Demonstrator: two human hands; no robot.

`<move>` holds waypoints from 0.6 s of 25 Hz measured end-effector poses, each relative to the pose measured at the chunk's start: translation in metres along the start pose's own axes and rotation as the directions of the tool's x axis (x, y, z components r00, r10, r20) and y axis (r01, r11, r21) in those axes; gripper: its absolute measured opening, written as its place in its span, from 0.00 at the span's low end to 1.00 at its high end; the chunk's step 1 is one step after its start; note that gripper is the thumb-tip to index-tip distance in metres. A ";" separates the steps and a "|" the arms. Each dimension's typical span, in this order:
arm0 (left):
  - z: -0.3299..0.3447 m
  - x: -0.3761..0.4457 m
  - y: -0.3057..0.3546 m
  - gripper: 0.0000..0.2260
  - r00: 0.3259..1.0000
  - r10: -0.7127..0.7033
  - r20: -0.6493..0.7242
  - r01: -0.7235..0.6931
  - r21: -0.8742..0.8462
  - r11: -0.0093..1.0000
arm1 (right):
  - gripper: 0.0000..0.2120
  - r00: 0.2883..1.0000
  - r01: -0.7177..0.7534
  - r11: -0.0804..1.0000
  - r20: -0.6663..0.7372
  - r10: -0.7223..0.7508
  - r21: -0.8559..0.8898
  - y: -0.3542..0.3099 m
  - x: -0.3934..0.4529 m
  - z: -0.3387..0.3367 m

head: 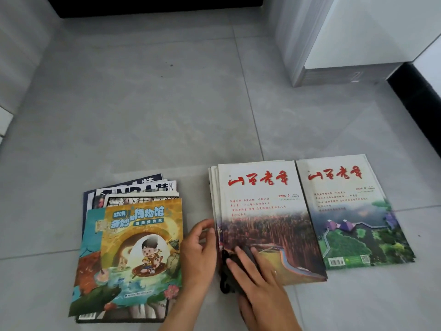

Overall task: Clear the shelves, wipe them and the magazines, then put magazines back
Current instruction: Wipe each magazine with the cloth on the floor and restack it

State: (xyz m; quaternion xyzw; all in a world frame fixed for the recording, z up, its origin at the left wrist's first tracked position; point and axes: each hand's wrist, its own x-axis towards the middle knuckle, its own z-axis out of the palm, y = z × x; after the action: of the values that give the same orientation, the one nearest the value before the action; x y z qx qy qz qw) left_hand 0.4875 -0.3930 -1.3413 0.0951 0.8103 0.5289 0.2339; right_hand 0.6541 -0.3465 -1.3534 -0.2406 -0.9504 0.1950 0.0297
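Magazines lie on the grey tiled floor in three lots. At the left is a fanned stack topped by a colourful cartoon magazine (133,254). In the middle is a stack topped by a white magazine with red title characters (262,206). A single matching magazine (348,211) lies to its right. My right hand (257,280) presses a dark cloth (229,271) flat on the lower left corner of the middle stack's top cover. My left hand (200,249) touches that stack's left edge with loosely bent fingers.
A white cabinet or shelf unit (358,39) stands at the back right, with a dark base strip (415,91) along the right wall. Another dark strip (155,5) runs along the top. Bare floor tiles (155,115) lie beyond the magazines.
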 end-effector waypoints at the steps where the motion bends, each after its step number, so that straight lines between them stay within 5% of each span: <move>1: 0.001 -0.001 -0.003 0.14 1.000 0.016 0.016 -0.016 0.020 1.000 | 0.31 1.000 -0.023 0.999 0.008 0.023 0.023 -0.001 0.023 -0.003; 8: 0.004 -0.004 -0.004 0.18 0.971 0.141 0.194 -0.192 0.278 0.941 | 0.26 0.996 -0.082 0.994 -0.041 0.085 0.075 0.050 0.187 -0.029; 11: 0.005 -0.003 0.000 0.19 0.973 0.114 0.203 -0.178 0.332 0.926 | 0.27 0.968 -0.212 0.976 -0.126 0.217 0.057 0.099 0.193 -0.048; 15: 0.005 -0.004 -0.002 0.19 0.976 0.101 0.194 -0.161 0.328 0.931 | 0.26 0.881 -0.412 0.867 -0.119 0.457 0.281 0.149 0.149 -0.058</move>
State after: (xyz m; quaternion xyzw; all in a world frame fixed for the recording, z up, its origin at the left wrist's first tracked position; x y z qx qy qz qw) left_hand 0.4934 -0.3912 -1.3435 0.2340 0.8580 0.3843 0.2478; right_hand 0.5980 -0.1352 -1.3627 -0.4601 -0.8327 0.2910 0.1014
